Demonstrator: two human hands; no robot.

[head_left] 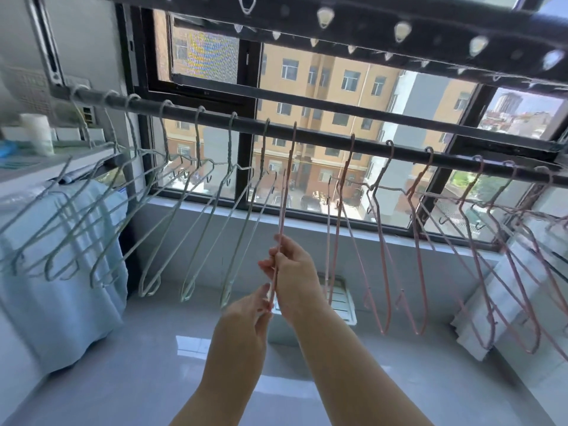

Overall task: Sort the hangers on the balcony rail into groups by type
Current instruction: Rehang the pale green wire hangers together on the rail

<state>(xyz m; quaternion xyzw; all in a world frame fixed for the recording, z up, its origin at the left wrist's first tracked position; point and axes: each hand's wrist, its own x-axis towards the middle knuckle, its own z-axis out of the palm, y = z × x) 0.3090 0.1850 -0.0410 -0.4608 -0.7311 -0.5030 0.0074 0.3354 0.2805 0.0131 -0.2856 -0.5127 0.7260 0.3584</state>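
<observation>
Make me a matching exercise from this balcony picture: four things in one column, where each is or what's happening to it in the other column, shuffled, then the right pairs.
Things
1. pale green hangers
2. free pink hangers
3. middle pink hanger
4. light blue cover

Places or states
A. pinched by the left hand and the right hand
B. draped at far left, below the rail
C. hanging on the rail's left part
D. hanging on the rail's right part

Pairs: 1-C, 2-D, 3-A, 4-B

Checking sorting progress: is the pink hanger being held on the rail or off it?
On. The hanger hooks over the rail; the left hand and right hand pinch its lower part.
</observation>
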